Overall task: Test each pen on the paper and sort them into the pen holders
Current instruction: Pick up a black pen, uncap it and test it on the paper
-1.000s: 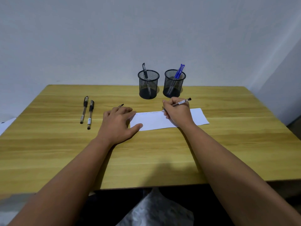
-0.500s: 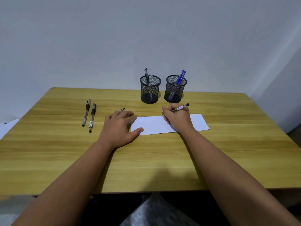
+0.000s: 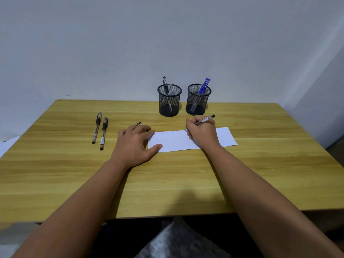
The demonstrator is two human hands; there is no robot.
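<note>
White paper [image 3: 176, 142] pinned by flat left hand [image 3: 133, 144]; right hand [image 3: 202, 133] pinches pen [image 3: 204, 120], testing. Next: read ink, choose holder [image 3: 169, 100] at twelve o'clock.

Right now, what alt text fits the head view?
A right hand writes with a pen on a white paper that the left hand steadies on a wooden table. Two pens lie left; two mesh holders stand behind.
</note>
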